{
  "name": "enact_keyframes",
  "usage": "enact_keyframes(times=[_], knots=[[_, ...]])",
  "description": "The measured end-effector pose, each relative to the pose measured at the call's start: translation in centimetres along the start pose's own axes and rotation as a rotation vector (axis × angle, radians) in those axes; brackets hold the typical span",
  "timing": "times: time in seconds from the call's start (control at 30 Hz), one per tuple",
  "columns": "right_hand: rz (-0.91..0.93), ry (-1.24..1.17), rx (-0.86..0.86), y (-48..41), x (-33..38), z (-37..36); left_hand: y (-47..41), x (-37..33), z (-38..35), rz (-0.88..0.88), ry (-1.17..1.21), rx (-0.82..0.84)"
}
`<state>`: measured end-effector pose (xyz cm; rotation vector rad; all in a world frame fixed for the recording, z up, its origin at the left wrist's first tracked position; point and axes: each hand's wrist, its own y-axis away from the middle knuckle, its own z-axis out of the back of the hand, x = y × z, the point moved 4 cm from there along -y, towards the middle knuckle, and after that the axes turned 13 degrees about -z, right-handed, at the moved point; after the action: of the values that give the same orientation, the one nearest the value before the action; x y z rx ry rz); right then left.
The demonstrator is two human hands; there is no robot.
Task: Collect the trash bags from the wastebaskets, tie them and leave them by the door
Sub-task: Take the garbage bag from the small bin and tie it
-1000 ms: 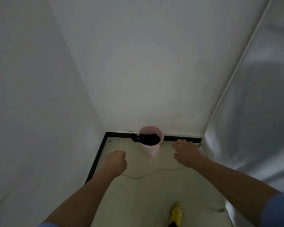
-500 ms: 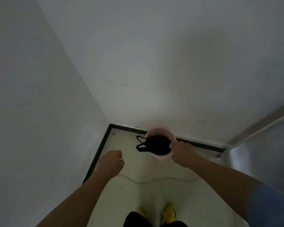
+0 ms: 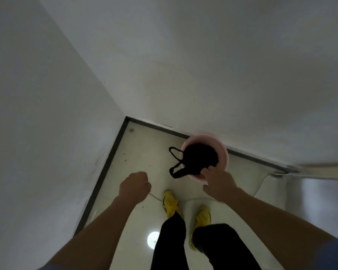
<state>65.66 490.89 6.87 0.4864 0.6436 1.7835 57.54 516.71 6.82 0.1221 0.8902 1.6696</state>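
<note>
Currently | my right hand (image 3: 217,182) on trash bag (image 3: 199,160) at 6 o'clock rim of wastebasket (image 3: 225,152), pinch unconfirmed | left hand (image 3: 135,186) fisted, empty | I should gather loops (image 3: 180,163) at 9 o'clock, lift straight up.

Both forearms stretch forward: left hand (image 3: 135,185) fisted (holding nothing), right hand (image 3: 219,182) with fingers (image 3: 210,168) curled downward.

Bare indoor room corner: white walls (image 3: 47,94), dark skirting (image 3: 105,162), glossy pale floor (image 3: 141,152), pink wastebasket (image 3: 224,152) by wall
</note>
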Motion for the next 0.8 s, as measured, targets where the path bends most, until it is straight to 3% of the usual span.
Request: enact_keyframes(times=[0.13,0.37,0.6,0.7,0.8], knots=[[0.044,0.022,0.035,-5.4,1.0,-3.2,-5.5,2.4,-2.9,0.051,0.053,0.031],[-0.048,0.052,0.081,-16.7,0.1,-11.6,-17.0,6.4,-9.0,0.124,0.202,0.054],[-0.006,0.148,0.076,-24.5,-1.5,-19.5,-27.7,5.1,-15.4,0.268,0.951,-0.075],[0.040,0.206,0.022,-25.3,-3.2,-21.0,-30.2,3.1,-17.5,0.272,1.073,-0.053],[-0.061,0.155,0.051,-25.4,-5.4,-21.8,-30.4,1.9,-18.2,0.303,1.136,-0.132]])
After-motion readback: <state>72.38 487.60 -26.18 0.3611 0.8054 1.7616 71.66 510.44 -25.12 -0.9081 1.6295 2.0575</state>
